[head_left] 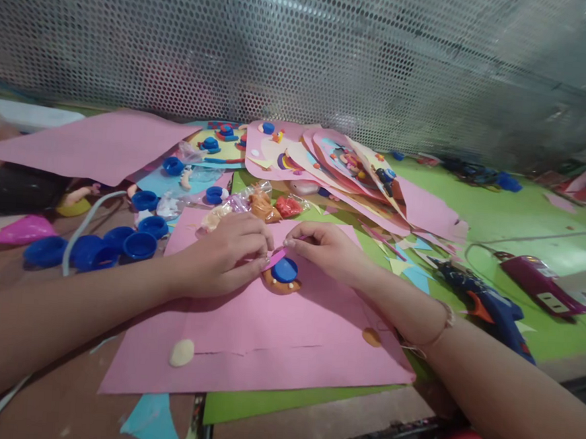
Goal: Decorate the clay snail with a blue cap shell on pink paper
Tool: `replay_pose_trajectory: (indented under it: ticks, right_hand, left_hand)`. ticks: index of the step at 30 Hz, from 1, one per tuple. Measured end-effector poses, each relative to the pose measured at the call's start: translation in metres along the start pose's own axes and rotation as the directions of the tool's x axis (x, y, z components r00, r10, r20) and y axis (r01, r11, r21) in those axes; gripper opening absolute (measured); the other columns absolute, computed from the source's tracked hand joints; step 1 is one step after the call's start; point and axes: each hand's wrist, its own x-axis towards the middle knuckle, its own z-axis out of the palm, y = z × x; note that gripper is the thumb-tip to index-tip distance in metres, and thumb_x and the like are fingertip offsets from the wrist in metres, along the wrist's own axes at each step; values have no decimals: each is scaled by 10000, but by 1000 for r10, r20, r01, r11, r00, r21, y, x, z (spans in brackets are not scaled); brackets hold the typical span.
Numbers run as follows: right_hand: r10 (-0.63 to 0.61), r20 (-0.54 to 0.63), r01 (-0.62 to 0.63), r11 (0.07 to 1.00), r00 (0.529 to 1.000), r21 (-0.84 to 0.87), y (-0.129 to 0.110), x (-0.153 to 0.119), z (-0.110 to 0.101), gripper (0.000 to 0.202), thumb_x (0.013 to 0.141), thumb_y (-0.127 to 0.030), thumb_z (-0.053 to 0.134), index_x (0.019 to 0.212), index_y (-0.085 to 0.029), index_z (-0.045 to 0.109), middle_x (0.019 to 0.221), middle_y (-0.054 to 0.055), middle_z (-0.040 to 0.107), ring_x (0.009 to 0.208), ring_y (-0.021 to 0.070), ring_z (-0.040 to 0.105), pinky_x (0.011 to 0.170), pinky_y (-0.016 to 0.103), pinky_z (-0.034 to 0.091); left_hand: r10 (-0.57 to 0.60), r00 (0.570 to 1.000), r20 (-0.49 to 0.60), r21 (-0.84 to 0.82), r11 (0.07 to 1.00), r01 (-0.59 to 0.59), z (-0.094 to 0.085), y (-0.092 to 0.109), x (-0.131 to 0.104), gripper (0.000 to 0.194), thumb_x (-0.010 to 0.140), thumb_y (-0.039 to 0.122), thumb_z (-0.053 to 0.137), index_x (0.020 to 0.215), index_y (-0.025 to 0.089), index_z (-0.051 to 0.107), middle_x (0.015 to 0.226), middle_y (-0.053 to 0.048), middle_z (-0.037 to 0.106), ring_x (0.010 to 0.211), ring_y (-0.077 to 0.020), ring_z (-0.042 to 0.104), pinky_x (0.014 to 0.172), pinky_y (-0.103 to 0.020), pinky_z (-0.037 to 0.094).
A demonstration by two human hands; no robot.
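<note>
My left hand [231,252] and my right hand [324,248] meet above a pink paper sheet [247,316]. Between their fingertips runs a thin magenta strip [273,259], pinched at each end; whether it is clay or paper I cannot tell. Just below the strip, a blue disc [284,271] lies on an orange-brown clay shape [283,287] with small pale dots. A cream clay disc [181,353] rests near the sheet's lower left, and an orange-brown disc [371,337] near its right edge. Behind my hands sit plastic bags of orange clay [263,203] and red clay [288,206].
Several blue bottle caps [140,244] lie left of my forearm, beside a white cable [85,223]. Decorated paper sheets [321,161] are piled at the back against a perforated metal panel [283,53]. On the right are a glue gun [481,300] and a purple power socket [542,281].
</note>
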Motion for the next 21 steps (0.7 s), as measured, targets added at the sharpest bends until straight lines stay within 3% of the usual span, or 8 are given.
replay_pose_trajectory:
  ticks: [6, 11, 21]
  right_hand:
    - [45, -9, -44, 998, 999, 50, -2, 0, 4, 133, 762, -283, 591, 672, -185, 588, 638, -26, 574, 590, 105, 484, 587, 253, 381]
    - [8, -65, -5, 999, 998, 50, 0, 1, 6, 134, 744, -304, 612, 721, -186, 553, 651, -38, 547, 564, 94, 446, 558, 246, 352]
    - [-24, -63, 24, 1000, 998, 4, -1, 2, 6, 144, 760, -281, 609, 673, -190, 540, 610, -45, 495, 550, 97, 409, 538, 250, 314]
  left_hand:
    - [-20, 999, 40, 16, 1000, 19, -1, 1, 0, 250, 891, 215, 370, 669, 176, 478, 898, -76, 587, 826, -183, 506, 777, -372, 378]
    - [-40, 998, 43, 38, 999, 39, -1, 1, 0, 259, 893, 226, 358, 667, 174, 474, 917, -94, 574, 851, -195, 501, 782, -382, 379]
    - [-47, 997, 63, 34, 998, 45, 0, 0, 0, 249, 891, 231, 361, 683, 179, 489, 915, -83, 582, 845, -191, 499, 780, -369, 383]
